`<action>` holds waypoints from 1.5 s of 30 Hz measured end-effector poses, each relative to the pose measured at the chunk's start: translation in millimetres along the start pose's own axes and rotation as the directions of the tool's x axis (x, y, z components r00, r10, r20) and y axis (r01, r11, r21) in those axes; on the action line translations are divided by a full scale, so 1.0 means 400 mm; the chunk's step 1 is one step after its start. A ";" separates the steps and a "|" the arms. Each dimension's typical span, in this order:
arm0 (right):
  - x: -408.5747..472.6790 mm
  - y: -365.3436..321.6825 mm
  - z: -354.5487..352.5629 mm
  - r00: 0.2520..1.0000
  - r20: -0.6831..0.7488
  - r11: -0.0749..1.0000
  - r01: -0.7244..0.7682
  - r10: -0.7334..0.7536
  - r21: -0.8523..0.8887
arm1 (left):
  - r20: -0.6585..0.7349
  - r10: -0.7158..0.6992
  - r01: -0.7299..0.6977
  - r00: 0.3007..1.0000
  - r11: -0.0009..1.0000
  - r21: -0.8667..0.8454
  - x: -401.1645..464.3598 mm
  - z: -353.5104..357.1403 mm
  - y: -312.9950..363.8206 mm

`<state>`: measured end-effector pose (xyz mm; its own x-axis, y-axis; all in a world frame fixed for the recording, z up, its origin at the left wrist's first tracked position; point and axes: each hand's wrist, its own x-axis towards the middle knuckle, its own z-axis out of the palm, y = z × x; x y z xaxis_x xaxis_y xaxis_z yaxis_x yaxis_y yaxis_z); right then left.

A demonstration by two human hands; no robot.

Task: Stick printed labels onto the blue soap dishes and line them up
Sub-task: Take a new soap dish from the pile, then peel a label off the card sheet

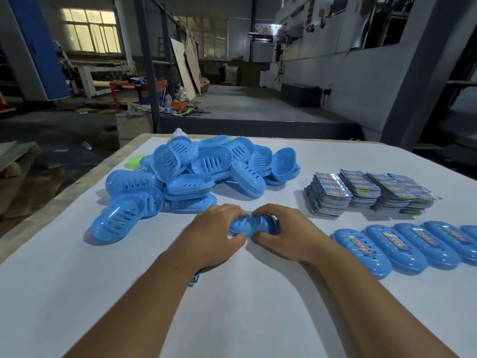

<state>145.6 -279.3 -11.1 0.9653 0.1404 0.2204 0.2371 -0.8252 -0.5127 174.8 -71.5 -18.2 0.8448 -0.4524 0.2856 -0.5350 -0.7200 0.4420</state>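
No legible text anywhere. Printed labels in stacks (pixel 366 193) on the surface (pixel 232 306) show colourful print, too small and blurred to read. Labels stuck on the lined-up blue soap dishes (pixel 397 245) carry the same multicoloured pattern, characters unreadable. No brand, number or sign readable in the background.

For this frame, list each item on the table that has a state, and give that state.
Left hand: gripping one end of the held soap dish.
Right hand: gripping its other end.
Held soap dish: between both hands, label not visible.
Soap dish pile: jumbled, unlabelled.
Labelled soap dishes: lined up in a row, label on each.
Label stacks: stacked, unused.
Label under left wrist: lying on the table, mostly hidden.
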 end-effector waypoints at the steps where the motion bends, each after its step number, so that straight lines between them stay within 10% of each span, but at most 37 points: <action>1: 0.001 0.001 -0.001 1.000 -0.005 1.000 0.007 -0.007 -0.005 | 0.003 -0.012 0.012 1.000 1.000 0.017 0.000 -0.001 0.000; 9: 0.006 0.011 0.001 0.998 -0.057 1.000 -0.007 0.006 -0.008 | 0.011 -0.050 0.050 0.999 0.999 -0.014 -0.001 -0.018 0.014; 17: 0.003 0.009 0.001 0.998 -0.052 1.000 -0.021 0.020 -0.008 | -0.003 -0.498 0.459 0.867 0.798 0.391 -0.049 -0.112 -0.044; 26: 0.001 -0.007 -0.006 0.999 -0.037 1.000 -0.021 0.020 -0.022 | 0.073 -0.524 0.527 0.849 0.849 -0.034 -0.039 -0.122 -0.044; 33: 0.031 -0.091 -0.011 0.982 -0.157 0.960 -0.055 0.101 0.273 | -0.084 -0.456 0.241 0.886 0.607 -0.757 0.019 -0.123 0.011; 40: 0.067 -0.111 -0.006 0.968 -0.085 0.726 -0.117 0.235 0.678 | -0.131 -0.465 0.143 0.875 0.510 -0.848 0.065 -0.081 0.019; 45: 0.060 -0.083 0.001 0.973 -0.080 0.777 -0.120 0.214 0.618 | -0.087 -0.380 0.165 0.921 0.583 -0.795 0.049 -0.078 -0.008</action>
<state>161.0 -248.3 10.9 0.9816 -0.0841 0.1714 0.1363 -0.3197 -0.9376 192.8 -61.5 12.5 0.9807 -0.0976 0.1693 -0.1770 -0.0765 0.9812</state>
